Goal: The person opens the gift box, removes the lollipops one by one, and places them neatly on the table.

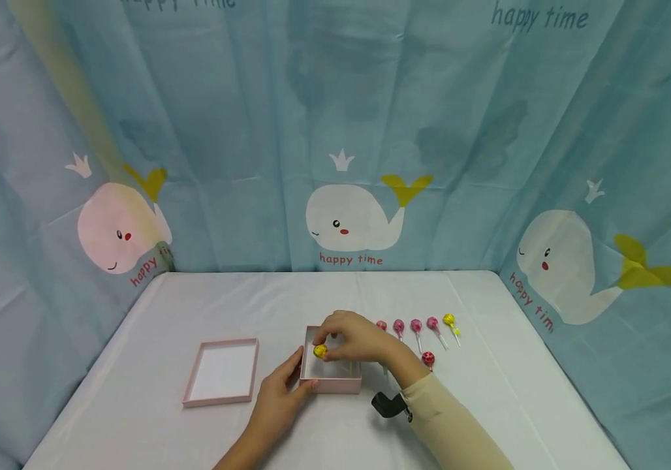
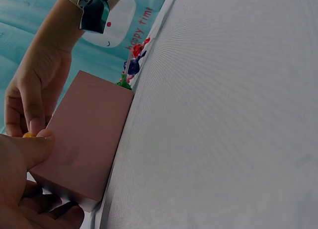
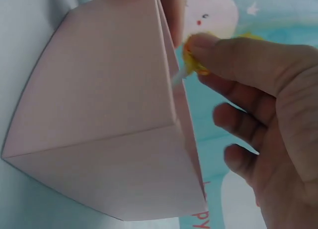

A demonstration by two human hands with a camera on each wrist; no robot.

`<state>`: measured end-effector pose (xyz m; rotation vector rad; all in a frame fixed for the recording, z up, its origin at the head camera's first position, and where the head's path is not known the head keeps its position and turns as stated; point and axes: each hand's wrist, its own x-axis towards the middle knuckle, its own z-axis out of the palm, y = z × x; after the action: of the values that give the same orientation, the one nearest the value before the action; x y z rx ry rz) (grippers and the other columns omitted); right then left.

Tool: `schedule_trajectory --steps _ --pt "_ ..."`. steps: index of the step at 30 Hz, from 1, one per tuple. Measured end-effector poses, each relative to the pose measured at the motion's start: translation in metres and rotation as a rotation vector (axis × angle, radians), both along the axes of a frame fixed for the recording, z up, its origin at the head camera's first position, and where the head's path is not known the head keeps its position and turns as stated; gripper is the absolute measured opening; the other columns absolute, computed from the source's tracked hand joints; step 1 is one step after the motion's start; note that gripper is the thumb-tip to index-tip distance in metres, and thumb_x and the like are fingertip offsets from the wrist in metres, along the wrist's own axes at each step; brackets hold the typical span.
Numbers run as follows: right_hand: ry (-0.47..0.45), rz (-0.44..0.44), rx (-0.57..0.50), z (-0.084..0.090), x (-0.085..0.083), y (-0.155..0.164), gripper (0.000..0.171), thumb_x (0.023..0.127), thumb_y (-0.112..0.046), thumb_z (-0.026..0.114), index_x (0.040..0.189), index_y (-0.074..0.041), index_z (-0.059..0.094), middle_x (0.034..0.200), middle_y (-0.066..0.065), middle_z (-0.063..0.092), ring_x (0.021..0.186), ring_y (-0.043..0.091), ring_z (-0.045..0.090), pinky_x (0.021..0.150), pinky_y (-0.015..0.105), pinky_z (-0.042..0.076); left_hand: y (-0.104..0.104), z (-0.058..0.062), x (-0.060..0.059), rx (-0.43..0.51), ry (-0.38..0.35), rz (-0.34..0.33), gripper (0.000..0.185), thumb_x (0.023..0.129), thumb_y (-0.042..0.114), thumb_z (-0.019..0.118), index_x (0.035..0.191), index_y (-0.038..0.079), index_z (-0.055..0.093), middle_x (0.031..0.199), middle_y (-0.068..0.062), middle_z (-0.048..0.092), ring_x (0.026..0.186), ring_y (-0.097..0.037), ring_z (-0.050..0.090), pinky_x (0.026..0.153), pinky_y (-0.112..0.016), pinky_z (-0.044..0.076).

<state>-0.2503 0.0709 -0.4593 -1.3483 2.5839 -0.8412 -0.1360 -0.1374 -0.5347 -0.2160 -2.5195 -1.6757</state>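
Note:
Above the open pink box (image 1: 331, 386), my right hand (image 1: 352, 336) pinches a yellow-wrapped lollipop (image 1: 320, 352) by its candy end. In the right wrist view, the white stick of this lollipop (image 3: 196, 52) points down past the box rim. My left hand (image 1: 279, 395) grips the near left corner of the box. From the left wrist, the thumb (image 2: 37, 148) lies on the front face of the box (image 2: 84, 139), with the other fingers curled around its side. A thin yellowish stick shows inside the box; the rest of its contents is partly hidden by my right hand.
A shallow pink-edged lid (image 1: 218, 402) lies left of the box. Right of it, pink lollipops (image 1: 416, 325) and a yellow one (image 1: 449, 319) form a row, with a red lollipop (image 1: 427, 358) nearer. Blue (image 2: 133, 66) and green (image 2: 124, 82) wrappers show beyond the box. A curtain surrounds the table.

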Motion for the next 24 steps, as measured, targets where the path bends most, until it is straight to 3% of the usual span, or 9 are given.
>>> schedule_trajectory --steps 5,12,21,24 --pt "0.027 -0.116 -0.098 0.006 0.010 0.011 0.021 0.087 -0.028 0.084 0.107 -0.029 0.077 0.106 -0.023 0.070 0.104 0.009 0.062 0.092 0.027 0.057 0.001 0.000 0.000 0.012 -0.016 -0.004 0.082 0.088 0.026 0.082 0.155 0.002 0.042 0.158 -0.013 0.044 0.143 -0.032 0.046 0.112 -0.036 0.046" --pt "-0.022 -0.242 -0.246 0.012 0.024 0.026 0.026 0.087 -0.031 0.084 0.111 -0.023 0.078 0.103 -0.022 0.069 0.099 0.024 0.063 0.084 0.029 0.056 0.000 0.001 0.001 0.000 -0.003 0.005 0.082 0.088 0.029 0.082 0.155 0.002 0.042 0.158 -0.014 0.044 0.143 -0.033 0.046 0.112 -0.037 0.046" --pt "0.001 -0.349 -0.360 0.015 0.046 0.052 0.024 0.085 -0.033 0.086 0.106 -0.038 0.075 0.102 -0.023 0.068 0.095 0.020 0.061 0.077 0.026 0.054 0.001 0.001 0.001 0.025 -0.039 0.007 0.083 0.087 0.028 0.083 0.156 0.005 0.042 0.160 -0.010 0.042 0.146 -0.030 0.043 0.114 -0.037 0.044" --pt "0.032 -0.375 -0.388 0.015 0.052 0.061 0.025 0.084 -0.032 0.087 0.106 -0.035 0.076 0.102 -0.022 0.069 0.093 0.017 0.060 0.076 0.025 0.054 0.001 0.002 0.002 0.016 -0.041 0.008 0.083 0.087 0.028 0.082 0.156 0.005 0.042 0.160 -0.012 0.042 0.146 -0.031 0.042 0.115 -0.037 0.043"
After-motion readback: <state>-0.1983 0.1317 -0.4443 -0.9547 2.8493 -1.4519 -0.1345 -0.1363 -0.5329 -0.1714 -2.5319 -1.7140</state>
